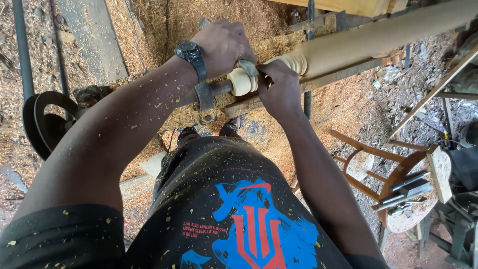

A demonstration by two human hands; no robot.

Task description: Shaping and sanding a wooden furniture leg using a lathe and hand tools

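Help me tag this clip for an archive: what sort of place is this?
Most likely a woodturning workshop. A long wooden spindle is mounted on a lathe, and both the left hand and right hand press a metal tool to it. Sawdust covers the floor, and chisels lie on a wooden chair.

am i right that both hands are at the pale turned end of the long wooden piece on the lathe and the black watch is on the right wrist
Not quite. The head view shows the black watch on the left wrist. The rest holds: the left hand and right hand are both at the pale turned end of the long wooden piece.
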